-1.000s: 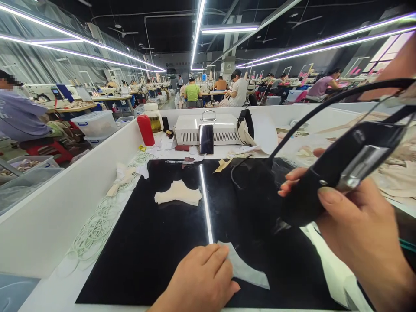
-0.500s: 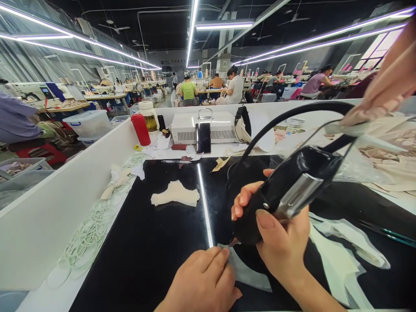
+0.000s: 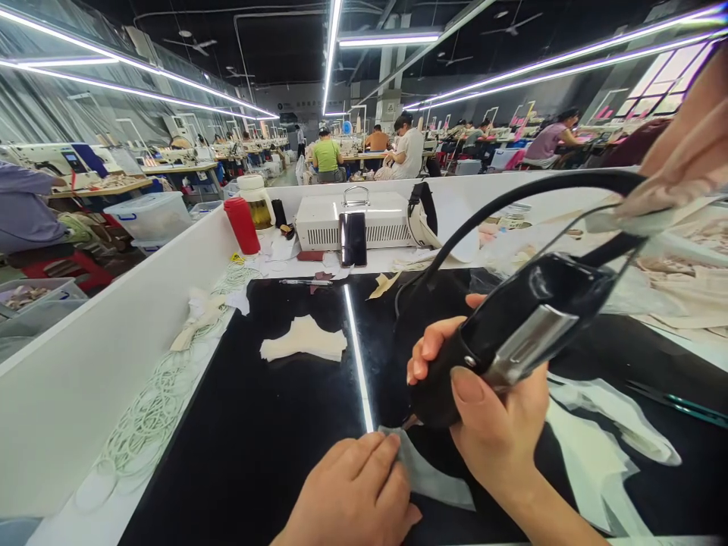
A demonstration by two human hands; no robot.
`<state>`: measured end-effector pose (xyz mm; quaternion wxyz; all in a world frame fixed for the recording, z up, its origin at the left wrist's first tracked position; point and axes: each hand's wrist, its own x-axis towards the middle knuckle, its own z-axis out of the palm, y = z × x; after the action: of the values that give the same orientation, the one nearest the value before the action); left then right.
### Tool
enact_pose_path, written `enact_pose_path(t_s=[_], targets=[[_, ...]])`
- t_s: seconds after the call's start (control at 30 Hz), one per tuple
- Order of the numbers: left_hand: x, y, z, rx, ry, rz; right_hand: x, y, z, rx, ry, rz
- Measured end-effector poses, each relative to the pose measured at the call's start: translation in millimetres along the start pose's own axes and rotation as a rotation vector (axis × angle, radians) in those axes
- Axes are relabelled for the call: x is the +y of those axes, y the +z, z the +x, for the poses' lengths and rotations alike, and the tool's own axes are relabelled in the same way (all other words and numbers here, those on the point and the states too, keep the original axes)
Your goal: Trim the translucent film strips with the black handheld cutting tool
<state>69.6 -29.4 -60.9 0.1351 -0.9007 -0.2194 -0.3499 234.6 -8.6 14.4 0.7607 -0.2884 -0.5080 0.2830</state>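
Note:
My right hand (image 3: 494,425) is wrapped round a black corded hand tool (image 3: 512,341) with a silver plate, its tip down at the corner of a pale fabric piece (image 3: 426,478) on the black glossy table (image 3: 255,425). My left hand (image 3: 353,497) lies flat with its fingers pressed on the left end of that piece. The tool's black cable (image 3: 512,201) arcs up and to the right. A small stack of cream fabric pieces (image 3: 304,343) lies further back on the table.
A white wall (image 3: 114,318) borders the table on the left, with coils of white elastic (image 3: 148,409) along it. At the back stand a white machine box (image 3: 364,220), a red bottle (image 3: 242,225) and a phone (image 3: 353,239). More pale fabric pieces (image 3: 603,447) lie at the right. Another person's hand (image 3: 682,152) is at top right.
My right hand has brought the tool from the right down and left until its tip meets the fabric piece. My left hand has stayed on the piece.

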Motion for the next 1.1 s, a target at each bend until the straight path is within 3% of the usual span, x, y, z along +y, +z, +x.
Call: enact_pose_path(t_s=[1.1], targets=[[1.8, 0.3, 1.2, 0.005, -0.006, -0.013, 4.5, 10.4, -3.6, 0.008, 0.028, 0.041]])
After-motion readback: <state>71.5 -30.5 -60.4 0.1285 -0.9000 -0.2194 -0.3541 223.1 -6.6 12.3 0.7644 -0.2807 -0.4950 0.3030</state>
